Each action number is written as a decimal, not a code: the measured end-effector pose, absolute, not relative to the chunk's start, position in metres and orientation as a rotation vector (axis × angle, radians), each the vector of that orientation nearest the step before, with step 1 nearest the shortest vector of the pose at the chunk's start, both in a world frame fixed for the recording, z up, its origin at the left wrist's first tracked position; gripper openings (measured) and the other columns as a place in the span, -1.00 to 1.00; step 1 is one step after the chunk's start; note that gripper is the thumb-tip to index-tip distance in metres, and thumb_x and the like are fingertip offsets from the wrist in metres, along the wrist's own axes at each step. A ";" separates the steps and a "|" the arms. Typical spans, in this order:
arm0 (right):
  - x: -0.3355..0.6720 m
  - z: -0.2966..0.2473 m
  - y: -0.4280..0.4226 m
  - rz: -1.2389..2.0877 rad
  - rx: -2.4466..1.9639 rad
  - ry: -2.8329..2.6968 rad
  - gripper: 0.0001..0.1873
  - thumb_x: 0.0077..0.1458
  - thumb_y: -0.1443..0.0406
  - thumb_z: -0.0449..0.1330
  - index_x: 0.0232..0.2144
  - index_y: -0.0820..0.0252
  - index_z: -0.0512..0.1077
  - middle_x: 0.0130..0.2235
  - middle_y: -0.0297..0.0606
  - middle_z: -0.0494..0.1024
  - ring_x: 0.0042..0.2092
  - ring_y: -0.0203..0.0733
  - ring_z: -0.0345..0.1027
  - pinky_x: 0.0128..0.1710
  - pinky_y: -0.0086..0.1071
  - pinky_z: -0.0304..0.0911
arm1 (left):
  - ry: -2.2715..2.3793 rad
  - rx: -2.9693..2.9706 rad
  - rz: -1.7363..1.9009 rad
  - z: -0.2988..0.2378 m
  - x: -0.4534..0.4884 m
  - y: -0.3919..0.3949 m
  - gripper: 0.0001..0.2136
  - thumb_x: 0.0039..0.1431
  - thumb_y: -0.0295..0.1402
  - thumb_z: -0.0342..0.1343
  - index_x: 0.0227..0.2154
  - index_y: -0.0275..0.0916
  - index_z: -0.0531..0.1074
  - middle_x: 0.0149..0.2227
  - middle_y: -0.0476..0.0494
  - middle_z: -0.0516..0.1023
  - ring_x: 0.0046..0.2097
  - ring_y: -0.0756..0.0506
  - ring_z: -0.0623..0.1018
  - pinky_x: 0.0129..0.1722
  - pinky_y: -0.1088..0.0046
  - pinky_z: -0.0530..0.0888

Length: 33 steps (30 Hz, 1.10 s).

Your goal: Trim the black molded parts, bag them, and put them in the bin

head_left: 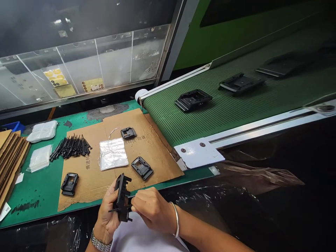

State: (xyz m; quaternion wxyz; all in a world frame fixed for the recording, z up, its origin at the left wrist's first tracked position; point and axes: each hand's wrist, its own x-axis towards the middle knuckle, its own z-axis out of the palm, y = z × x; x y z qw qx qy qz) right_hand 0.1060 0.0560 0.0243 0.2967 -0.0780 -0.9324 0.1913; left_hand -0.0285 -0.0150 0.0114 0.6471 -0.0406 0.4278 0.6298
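My left hand is closed around the edge of a black plastic frame, holding it on its side above the table's front edge. Close by on the right, my right hand is pinched at a thin black pin that reaches the frame. Its fingertips are partly hidden. Three similar black frames lie on the cardboard: one just beyond my hands, one farther back and one at the left. A pile of thin black pins rests at the cardboard's left edge.
A stack of clear plastic bags lies mid-cardboard; more bags sit left on the green table. Stacked cardboard sheets stand far left. A green conveyor belt carrying several black frames slopes down from the right.
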 end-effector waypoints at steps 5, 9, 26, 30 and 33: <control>0.102 0.024 0.058 0.511 -0.362 -2.457 -0.64 0.19 0.37 -0.25 -0.61 0.18 0.15 -0.66 -0.38 0.24 -0.62 -0.33 0.05 -0.61 -0.41 -0.11 | 0.995 0.033 1.490 0.011 -0.023 -0.020 -0.56 -0.12 -0.50 0.18 -0.09 -0.19 0.33 -0.52 0.05 0.34 -0.59 0.14 0.26 -0.62 0.66 0.22; 0.104 0.018 0.068 0.625 -0.434 -2.412 -0.63 0.22 0.32 -0.26 -0.59 0.18 0.13 -0.64 -0.38 0.23 -0.59 -0.35 0.07 -0.58 -0.45 -0.06 | 1.024 0.159 1.462 0.016 -0.025 -0.024 -0.48 -0.04 -0.45 0.14 0.03 -0.06 0.20 -0.49 0.04 0.37 -0.58 0.14 0.26 -0.61 0.67 0.21; 0.099 0.026 0.079 0.924 -0.192 -2.442 -0.62 0.22 0.27 -0.28 -0.60 0.18 0.10 -0.62 -0.38 0.18 -0.57 -0.36 0.05 -0.58 -0.48 -0.05 | 1.374 1.130 1.317 -0.016 -0.058 -0.035 -0.71 -0.12 -0.22 0.18 -0.28 -0.17 0.50 -0.26 -0.19 0.55 -0.15 -0.19 0.46 -0.10 0.30 0.34; 0.099 0.024 0.080 0.905 -0.101 -2.444 -0.63 0.20 0.30 -0.26 -0.62 0.16 0.07 -0.63 -0.39 0.18 -0.59 -0.36 0.03 -0.59 -0.46 -0.06 | 1.417 1.093 1.313 -0.017 -0.058 -0.038 -0.69 -0.15 -0.19 0.19 -0.30 -0.18 0.51 -0.29 -0.20 0.55 -0.18 -0.20 0.47 -0.13 0.30 0.35; 0.102 0.023 0.076 0.905 -0.005 -2.431 -0.65 0.18 0.31 -0.25 -0.63 0.15 0.06 -0.66 -0.40 0.16 -0.61 -0.35 0.02 -0.60 -0.44 -0.08 | 1.451 0.965 1.341 -0.019 -0.060 -0.040 -0.66 -0.17 -0.17 0.20 -0.31 -0.24 0.52 -0.29 -0.24 0.55 -0.19 -0.23 0.46 -0.17 0.29 0.37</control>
